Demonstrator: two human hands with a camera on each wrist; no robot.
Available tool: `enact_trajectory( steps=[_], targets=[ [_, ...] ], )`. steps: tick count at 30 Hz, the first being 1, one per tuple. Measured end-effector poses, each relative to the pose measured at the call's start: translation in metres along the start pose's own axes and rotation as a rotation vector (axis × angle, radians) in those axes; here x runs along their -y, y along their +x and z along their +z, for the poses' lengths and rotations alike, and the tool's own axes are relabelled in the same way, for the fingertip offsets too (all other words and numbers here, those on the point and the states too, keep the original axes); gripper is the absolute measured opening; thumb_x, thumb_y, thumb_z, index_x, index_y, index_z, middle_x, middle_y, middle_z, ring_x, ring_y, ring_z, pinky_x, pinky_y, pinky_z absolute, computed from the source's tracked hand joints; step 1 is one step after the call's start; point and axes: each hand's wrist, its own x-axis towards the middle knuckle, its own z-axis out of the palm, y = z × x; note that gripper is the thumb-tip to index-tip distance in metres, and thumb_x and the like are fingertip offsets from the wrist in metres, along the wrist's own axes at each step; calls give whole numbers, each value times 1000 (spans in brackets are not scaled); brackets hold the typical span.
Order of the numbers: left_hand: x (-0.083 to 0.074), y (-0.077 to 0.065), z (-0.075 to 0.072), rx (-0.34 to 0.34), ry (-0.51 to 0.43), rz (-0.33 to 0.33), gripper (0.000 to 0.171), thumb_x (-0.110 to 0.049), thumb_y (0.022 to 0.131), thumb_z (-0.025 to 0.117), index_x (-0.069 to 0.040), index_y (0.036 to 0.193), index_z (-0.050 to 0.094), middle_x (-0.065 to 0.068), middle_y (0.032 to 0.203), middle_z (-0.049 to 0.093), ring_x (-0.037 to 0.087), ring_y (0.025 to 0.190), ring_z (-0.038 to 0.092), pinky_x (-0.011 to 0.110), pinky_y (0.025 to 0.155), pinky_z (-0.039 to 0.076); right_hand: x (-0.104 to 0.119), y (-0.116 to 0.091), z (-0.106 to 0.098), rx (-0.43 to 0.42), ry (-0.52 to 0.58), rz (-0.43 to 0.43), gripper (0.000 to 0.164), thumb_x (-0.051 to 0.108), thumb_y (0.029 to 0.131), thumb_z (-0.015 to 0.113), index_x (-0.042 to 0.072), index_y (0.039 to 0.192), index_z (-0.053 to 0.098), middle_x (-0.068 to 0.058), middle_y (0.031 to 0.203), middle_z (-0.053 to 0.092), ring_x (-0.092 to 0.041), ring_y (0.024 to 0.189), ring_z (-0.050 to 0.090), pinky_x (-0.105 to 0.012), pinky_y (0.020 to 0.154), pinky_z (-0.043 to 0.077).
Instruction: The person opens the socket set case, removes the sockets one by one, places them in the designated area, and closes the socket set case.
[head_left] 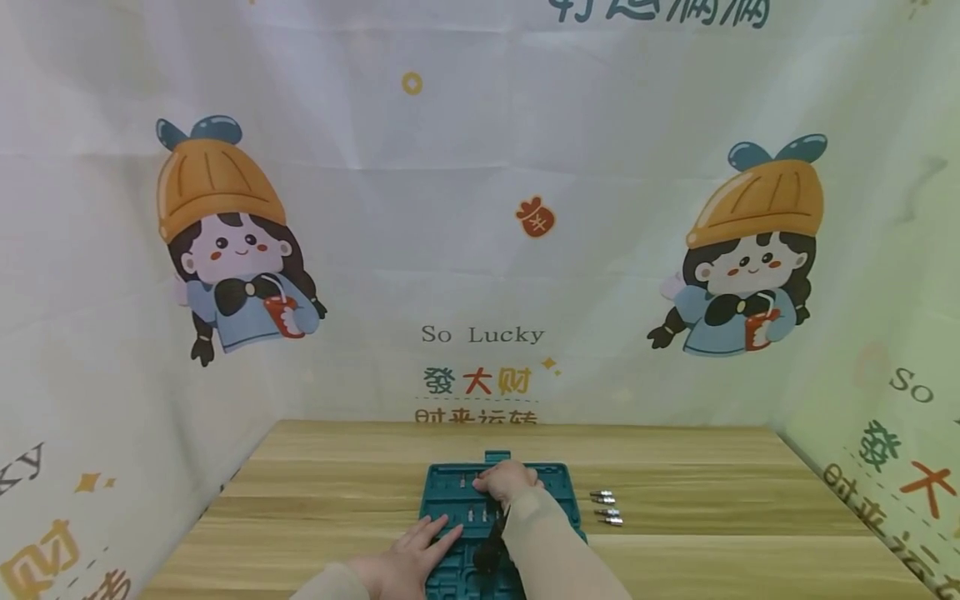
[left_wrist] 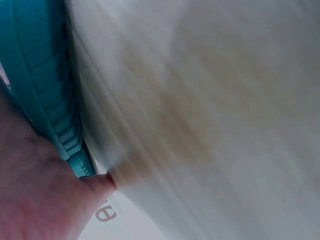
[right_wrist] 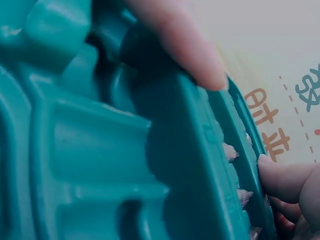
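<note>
An open teal tool case (head_left: 431,500) lies on the wooden table, with small silver bits (head_left: 471,515) set in its slots. My left hand (head_left: 408,554) rests with spread fingers along the case's left side; the left wrist view shows my palm against its ribbed teal wall (left_wrist: 50,85). Bent over the far part of the case is my right hand (head_left: 510,479). In the right wrist view one fingertip (right_wrist: 212,77) is at a slotted ridge and another (right_wrist: 270,170) is at the outer rim, with bits (right_wrist: 244,196) standing between the ridges. I cannot tell whether the right fingers pinch a bit.
Several short silver metal pieces (head_left: 607,512) lie in a loose column on the table (head_left: 712,500) right of the case. A black device (head_left: 487,557) sits below my right wrist, over the case. Printed cloth (head_left: 480,275) hangs behind the table and along its sides.
</note>
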Motion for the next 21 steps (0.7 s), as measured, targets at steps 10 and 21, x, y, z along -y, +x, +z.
enact_trajectory(
  steps=[10,21],
  targets=[
    [-54,-28,-24,4,10,-76,98,-70,76,65,-39,154,15,0,159,14,33,145,12,61,104,28,-4,6,4,-9,33,-13,11,22,83,77,17,92,78,-21,119,53,-47,120,32,-64,101,22],
    [-37,-17,-15,-3,35,-41,98,-70,76,65,-39,154,13,2,160,13,35,145,12,63,103,28,-6,7,7,-42,15,13,11,27,84,76,18,91,77,-25,124,50,-53,126,27,-67,101,21]
  ],
)
